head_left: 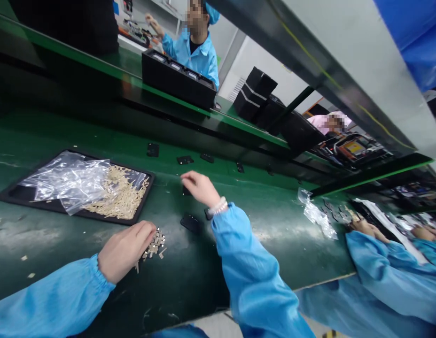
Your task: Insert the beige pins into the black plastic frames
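My left hand rests on the table with its fingers bent together at the edge of a small pile of beige and metallic pieces. Its fingertips are partly hidden, and whatever they pinch does not show. My right hand has its thumb and fingers drawn together just over a small black plate, mostly covered by the hand. Anything between those fingers is too small to name. Another black plate lies below the right hand, and a further black part shows beside my wrist.
At left, a black tray holds clear plastic bags and many beige strips. Several black parts line the back of the green table. Co-workers' hands work at right; a person sits beyond the shelf.
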`<state>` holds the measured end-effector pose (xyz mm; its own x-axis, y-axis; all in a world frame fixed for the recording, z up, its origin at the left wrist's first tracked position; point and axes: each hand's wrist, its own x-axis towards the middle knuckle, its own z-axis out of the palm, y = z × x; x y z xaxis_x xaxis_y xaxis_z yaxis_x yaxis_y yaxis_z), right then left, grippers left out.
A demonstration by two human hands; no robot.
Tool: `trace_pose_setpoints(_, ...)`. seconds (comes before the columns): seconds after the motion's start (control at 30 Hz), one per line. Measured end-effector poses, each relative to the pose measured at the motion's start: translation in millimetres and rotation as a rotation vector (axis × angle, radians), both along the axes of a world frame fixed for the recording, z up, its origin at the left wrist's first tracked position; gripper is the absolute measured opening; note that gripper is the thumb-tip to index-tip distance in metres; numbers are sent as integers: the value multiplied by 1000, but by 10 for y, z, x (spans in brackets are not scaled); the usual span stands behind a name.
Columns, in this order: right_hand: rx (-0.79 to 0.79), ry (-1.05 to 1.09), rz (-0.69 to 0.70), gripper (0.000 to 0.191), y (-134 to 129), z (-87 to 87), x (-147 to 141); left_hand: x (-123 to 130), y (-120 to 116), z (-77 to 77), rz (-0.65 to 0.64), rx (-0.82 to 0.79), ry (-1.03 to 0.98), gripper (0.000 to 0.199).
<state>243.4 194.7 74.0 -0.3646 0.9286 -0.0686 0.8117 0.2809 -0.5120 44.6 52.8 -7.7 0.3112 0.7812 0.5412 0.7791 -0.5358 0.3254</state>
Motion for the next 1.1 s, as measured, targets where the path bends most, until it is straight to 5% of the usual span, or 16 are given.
trace_pose_setpoints(0.13,-145,206,142,16,-876,-145,38,-27,-64,19,-32,41,-91,33)
trace_pose_setpoints(0.23,-310,436,42,18,-1263,-389,16,-45,-112,22,-39,72,-130,30)
trace_pose_setpoints(0.37,-541,711,-156,23,-1416,-605,-80,-61,-151,77,-36,93,-160,24)
trace_pose_setpoints(0.6,-639,935,-263,30,-1490,-629,-252,-127,-145,168,-136,2,-204,36)
trace_pose_setpoints(0.73,-255,871,-250,23,-1565,-607,-305,-156,-169,130,-54,-131,-308,36)
trace_pose_setpoints(0.87,288,586,-162,28,-1662,-602,-302,-138,-213,141,148,-500,-567,41)
trace_pose_setpoints(1.0,532,291,-1,33,-1727,-646,-291,-77,-260,159,75,-822,-708,53)
trace_pose_setpoints(1.1,605,210,32,31,-1733,-686,-296,-45,-291,170,101,-919,-782,53)
